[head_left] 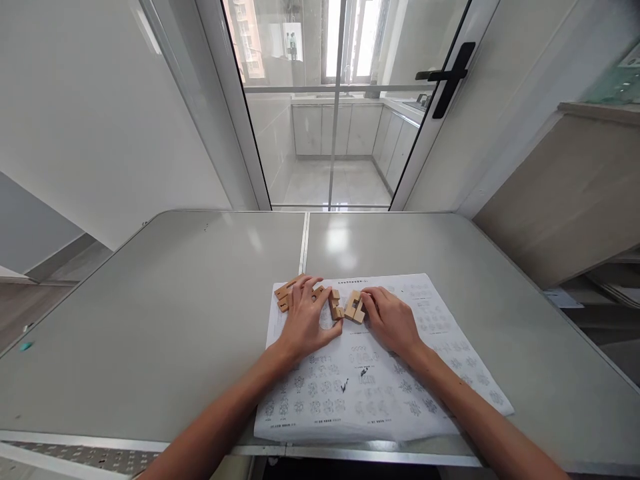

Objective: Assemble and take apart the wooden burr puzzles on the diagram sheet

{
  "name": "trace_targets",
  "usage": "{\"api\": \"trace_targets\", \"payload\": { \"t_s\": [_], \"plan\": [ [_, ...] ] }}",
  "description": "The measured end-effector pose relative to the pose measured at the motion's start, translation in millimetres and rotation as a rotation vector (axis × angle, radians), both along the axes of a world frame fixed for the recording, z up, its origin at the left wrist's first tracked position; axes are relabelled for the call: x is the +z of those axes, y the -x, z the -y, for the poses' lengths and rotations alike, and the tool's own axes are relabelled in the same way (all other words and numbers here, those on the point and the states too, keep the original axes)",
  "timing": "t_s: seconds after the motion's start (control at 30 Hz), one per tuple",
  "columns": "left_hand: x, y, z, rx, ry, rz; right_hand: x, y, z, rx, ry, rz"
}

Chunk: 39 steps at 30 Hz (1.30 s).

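Several notched wooden puzzle pieces lie on a printed instruction sheet (380, 380) on a grey folding table (150, 313). My left hand (306, 320) rests palm down with fingers spread over the left pieces (284, 295), its thumb beside a middle piece (335, 304). My right hand (390, 319) lies to the right, its fingertips pinched against another wooden piece (355, 307). Part of the left pieces is hidden under my fingers.
The sheet's near edge reaches the table's front edge. A seam (304, 243) runs down the table's middle. A small teal object (26, 346) lies near the left edge. Beyond the table stands a glass door with a black handle (450, 77); a wooden counter (575, 187) is at right.
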State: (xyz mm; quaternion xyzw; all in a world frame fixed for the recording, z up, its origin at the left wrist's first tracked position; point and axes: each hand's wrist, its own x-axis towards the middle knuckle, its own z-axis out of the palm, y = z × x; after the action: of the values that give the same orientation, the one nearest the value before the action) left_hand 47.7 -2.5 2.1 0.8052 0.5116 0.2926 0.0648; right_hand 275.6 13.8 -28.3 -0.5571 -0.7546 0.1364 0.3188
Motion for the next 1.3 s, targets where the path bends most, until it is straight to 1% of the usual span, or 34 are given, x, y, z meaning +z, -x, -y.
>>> {"api": "trace_targets", "payload": {
  "t_s": [0.13,0.27,0.5,0.67,0.87,0.97,1.07,1.17,1.3],
  "plan": [
    [0.6,0.2,1.0,-0.012,0.012,-0.030,-0.8,-0.2,-0.2,0.009,-0.022,0.014],
    [1.1,0.8,1.5,-0.015,0.011,-0.028,2.3,0.3,0.7,0.051,0.008,0.011],
    [1.4,0.0,2.0,-0.031,0.025,-0.004,8.7,3.8,4.0,0.183,0.051,-0.091],
    [1.6,0.6,2.9,-0.089,0.030,0.028,8.7,4.4,6.6,0.296,0.081,-0.201],
    [0.3,1.1,1.8,-0.101,0.032,0.041,8.3,4.5,8.9,0.436,0.145,-0.287],
    [-0.2,1.6,0.7,-0.098,0.032,0.030,8.5,4.6,9.8,0.431,0.179,-0.311],
    [-0.4,2.5,0.1,-0.095,0.036,0.021,8.9,5.1,10.3,0.354,0.204,-0.328],
    [0.2,3.2,0.3,-0.104,0.039,0.013,9.7,5.8,10.3,0.304,0.157,-0.333],
    [1.3,3.3,0.9,-0.120,0.029,0.012,10.4,6.5,10.3,0.339,0.091,-0.328]
  ]
}}
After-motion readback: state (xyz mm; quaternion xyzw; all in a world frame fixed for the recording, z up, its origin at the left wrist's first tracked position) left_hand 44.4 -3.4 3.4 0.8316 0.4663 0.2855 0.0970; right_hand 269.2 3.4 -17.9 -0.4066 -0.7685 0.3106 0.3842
